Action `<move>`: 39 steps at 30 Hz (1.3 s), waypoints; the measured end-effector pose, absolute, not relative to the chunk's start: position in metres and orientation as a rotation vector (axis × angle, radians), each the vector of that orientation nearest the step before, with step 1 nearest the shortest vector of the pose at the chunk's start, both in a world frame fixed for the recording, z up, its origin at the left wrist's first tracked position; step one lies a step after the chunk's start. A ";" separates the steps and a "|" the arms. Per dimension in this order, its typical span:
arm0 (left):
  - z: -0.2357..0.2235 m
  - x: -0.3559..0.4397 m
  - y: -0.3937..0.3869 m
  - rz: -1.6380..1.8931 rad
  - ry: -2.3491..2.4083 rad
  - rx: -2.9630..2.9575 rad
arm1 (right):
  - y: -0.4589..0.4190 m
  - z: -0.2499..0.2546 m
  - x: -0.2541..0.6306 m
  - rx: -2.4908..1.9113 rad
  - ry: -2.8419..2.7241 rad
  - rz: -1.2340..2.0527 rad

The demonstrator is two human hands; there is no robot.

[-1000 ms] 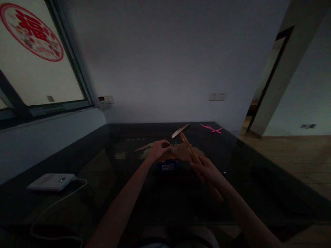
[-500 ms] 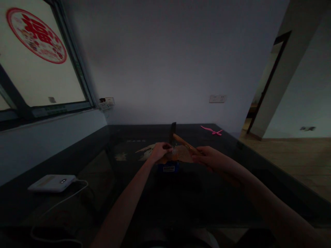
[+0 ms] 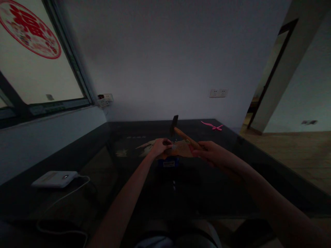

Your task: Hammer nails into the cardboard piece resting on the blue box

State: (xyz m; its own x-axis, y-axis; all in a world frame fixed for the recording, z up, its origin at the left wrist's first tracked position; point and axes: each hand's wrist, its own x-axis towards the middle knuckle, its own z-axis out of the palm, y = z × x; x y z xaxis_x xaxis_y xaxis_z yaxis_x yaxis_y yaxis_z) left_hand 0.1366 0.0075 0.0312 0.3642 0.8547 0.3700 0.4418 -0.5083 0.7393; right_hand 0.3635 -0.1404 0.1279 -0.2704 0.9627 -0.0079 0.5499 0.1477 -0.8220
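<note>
Dark tabletop [image 3: 196,196], far edge along wall [image 3: 160,62], hammer [image 3: 184,135] held midair

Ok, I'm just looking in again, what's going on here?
A person is working at a dark table. The right hand grips a hammer by its wooden handle, with the head appearing raised. The left hand is at a brown, sheet-like piece, its fingers curled; whether they pinch anything is too dark to tell. A blue object shows just below the piece. A white device lies off to the left.
</note>
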 end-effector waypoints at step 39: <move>0.039 0.139 0.002 0.963 1.157 2.097 | -0.146 0.119 0.367 -1.404 -1.988 0.986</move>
State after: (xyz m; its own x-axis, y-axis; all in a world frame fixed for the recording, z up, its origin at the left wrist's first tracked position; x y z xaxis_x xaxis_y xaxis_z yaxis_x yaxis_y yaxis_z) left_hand 0.1388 0.0020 0.0387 0.3717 0.8708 0.3217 0.4743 -0.4761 0.7406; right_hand 0.3671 -0.1462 0.1187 -0.3353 0.9421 -0.0017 0.5717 0.2021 -0.7952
